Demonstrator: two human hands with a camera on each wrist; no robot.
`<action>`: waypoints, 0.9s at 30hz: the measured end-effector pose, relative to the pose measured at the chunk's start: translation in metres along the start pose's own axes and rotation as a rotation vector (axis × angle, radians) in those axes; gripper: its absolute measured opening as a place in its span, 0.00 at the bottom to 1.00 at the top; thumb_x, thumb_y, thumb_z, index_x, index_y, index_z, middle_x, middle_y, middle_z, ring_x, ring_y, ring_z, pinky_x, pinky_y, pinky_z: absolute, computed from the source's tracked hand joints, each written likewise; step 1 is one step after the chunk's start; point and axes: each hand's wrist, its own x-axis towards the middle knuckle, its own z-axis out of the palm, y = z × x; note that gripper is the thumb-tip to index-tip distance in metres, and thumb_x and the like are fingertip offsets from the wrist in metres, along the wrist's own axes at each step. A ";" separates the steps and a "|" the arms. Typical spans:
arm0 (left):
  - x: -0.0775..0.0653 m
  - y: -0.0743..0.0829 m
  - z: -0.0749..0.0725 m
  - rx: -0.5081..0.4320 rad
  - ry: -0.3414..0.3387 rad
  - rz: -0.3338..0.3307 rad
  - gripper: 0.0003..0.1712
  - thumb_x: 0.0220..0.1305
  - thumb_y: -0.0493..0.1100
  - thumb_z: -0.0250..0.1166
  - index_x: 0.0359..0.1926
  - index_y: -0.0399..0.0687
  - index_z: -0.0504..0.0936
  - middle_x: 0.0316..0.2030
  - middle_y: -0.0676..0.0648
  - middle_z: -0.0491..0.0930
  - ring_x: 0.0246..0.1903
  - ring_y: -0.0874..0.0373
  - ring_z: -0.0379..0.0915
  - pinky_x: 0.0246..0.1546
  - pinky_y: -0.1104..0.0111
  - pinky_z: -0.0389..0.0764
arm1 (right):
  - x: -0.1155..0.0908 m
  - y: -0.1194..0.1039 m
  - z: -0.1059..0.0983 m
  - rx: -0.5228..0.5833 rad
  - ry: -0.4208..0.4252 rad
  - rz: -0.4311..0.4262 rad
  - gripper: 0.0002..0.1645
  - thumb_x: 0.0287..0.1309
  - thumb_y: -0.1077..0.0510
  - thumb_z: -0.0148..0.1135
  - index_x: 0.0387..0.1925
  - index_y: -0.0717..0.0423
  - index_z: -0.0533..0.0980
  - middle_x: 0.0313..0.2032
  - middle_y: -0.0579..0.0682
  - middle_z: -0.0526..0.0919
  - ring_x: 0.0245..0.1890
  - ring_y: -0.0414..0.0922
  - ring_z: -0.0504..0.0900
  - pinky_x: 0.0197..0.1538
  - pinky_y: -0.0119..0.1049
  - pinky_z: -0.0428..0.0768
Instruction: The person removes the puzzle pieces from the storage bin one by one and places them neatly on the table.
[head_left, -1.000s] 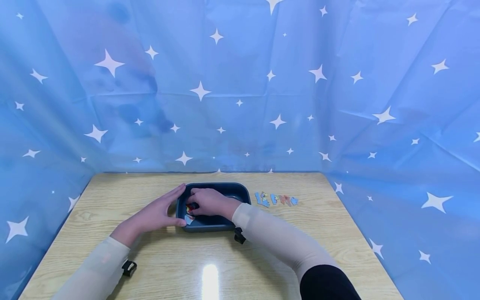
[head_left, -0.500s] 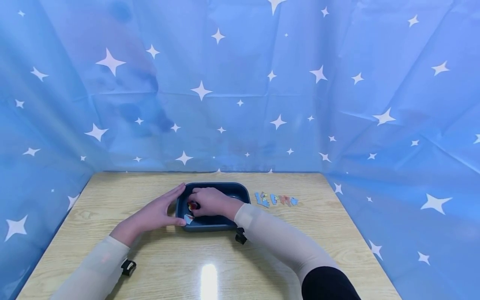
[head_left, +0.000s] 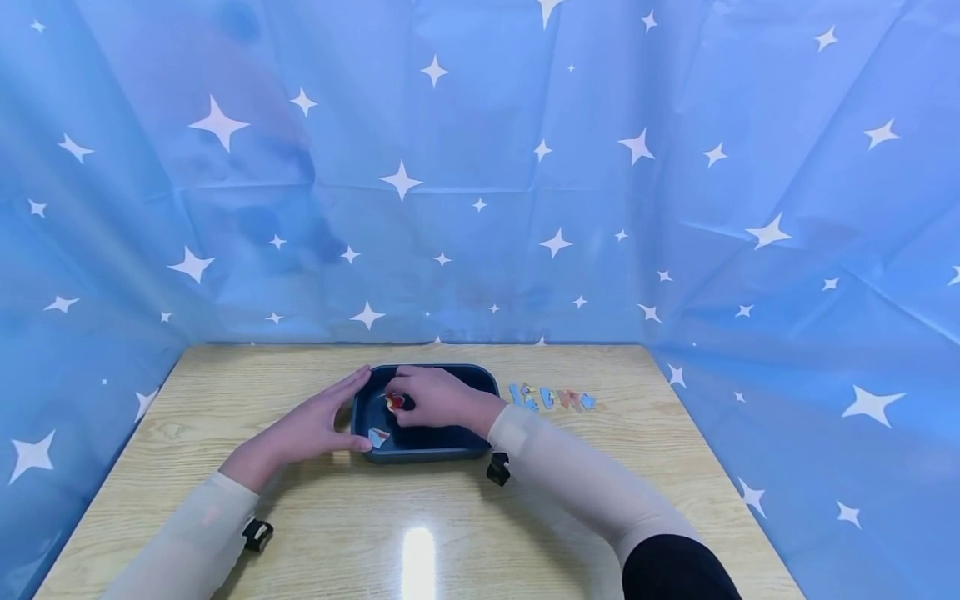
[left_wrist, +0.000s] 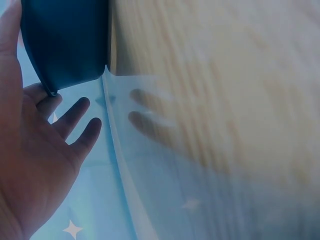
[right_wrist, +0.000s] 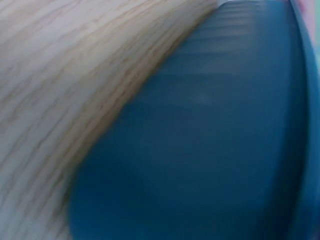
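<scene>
A dark blue rectangular tray (head_left: 431,457) lies on the wooden table. Against its left end rests my left hand (head_left: 318,427), thumb at the front corner and fingers at the back corner. In the left wrist view the left hand (left_wrist: 42,145) has its fingers spread, some touching the tray's rim (left_wrist: 70,45). Inside the tray, my right hand (head_left: 438,397) pinches a small red-and-yellow puzzle piece (head_left: 393,402). A light blue and orange piece (head_left: 378,437) lies at the tray's front left corner. The right wrist view shows only the tray's outer wall (right_wrist: 200,140) and table; that hand is hidden there.
Right of the tray, several light blue and orange puzzle pieces (head_left: 570,400) lie in a loose row on the table (head_left: 637,450). A blue star-patterned cloth (head_left: 480,250) hangs behind and at both sides.
My right hand has moved slightly right and back inside the tray with the red-and-yellow puzzle piece, uncovering more of the light blue piece. The left hand has stayed in place.
</scene>
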 end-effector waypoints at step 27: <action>0.001 0.000 0.000 0.005 0.002 -0.010 0.71 0.62 0.65 0.82 0.91 0.48 0.49 0.89 0.42 0.45 0.86 0.34 0.45 0.80 0.34 0.58 | -0.054 0.033 -0.021 0.111 0.089 0.072 0.24 0.76 0.49 0.67 0.67 0.53 0.84 0.50 0.42 0.80 0.36 0.39 0.77 0.41 0.34 0.80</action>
